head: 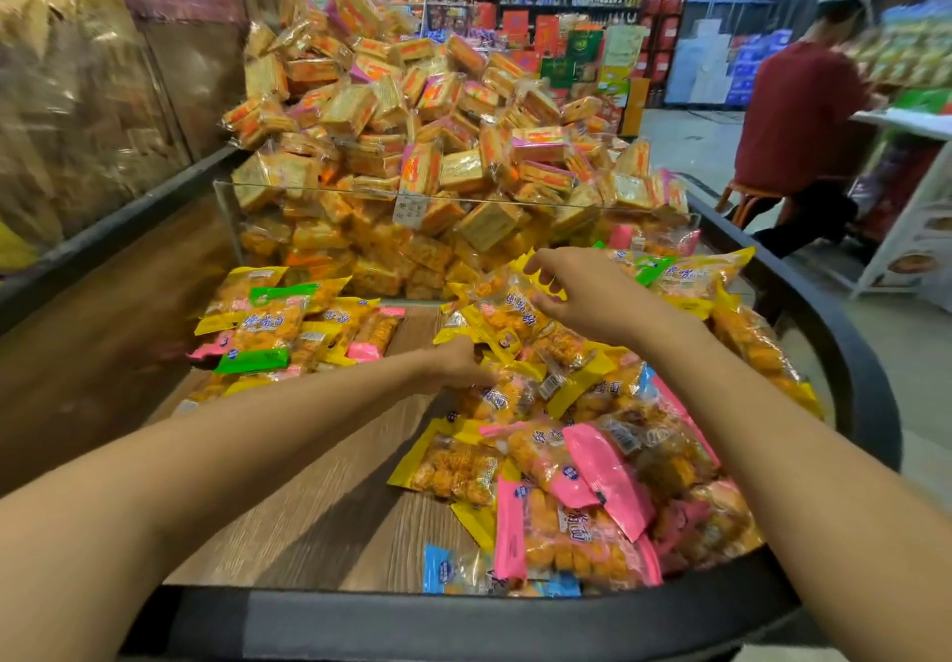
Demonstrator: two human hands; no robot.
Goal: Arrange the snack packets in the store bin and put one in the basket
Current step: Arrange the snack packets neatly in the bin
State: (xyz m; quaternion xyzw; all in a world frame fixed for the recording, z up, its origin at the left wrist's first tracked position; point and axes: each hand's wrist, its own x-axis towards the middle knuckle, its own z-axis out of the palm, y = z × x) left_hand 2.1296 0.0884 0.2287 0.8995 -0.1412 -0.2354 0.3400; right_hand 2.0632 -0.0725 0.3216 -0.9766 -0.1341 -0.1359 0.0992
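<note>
Snack packets with yellow, pink, green and blue ends lie in a wood-floored store bin [329,496]. A large loose heap of packets [608,455] fills the bin's right side, and a smaller group [278,326] lies at the left. My left hand [458,360] reaches into the heap's left edge, its fingers partly buried among packets, so its grip cannot be seen. My right hand [577,285] hovers over the far part of the heap, fingers curled above a yellow-ended packet [502,311]; whether it holds it is unclear. No basket shows.
A clear divider panel [226,228] at the bin's far end holds back a tall pile of orange cracker packs [427,136]. The bin has a dark rounded rim [463,620]. A person in a red shirt [803,120] sits at the right aisle. Shelves stand behind.
</note>
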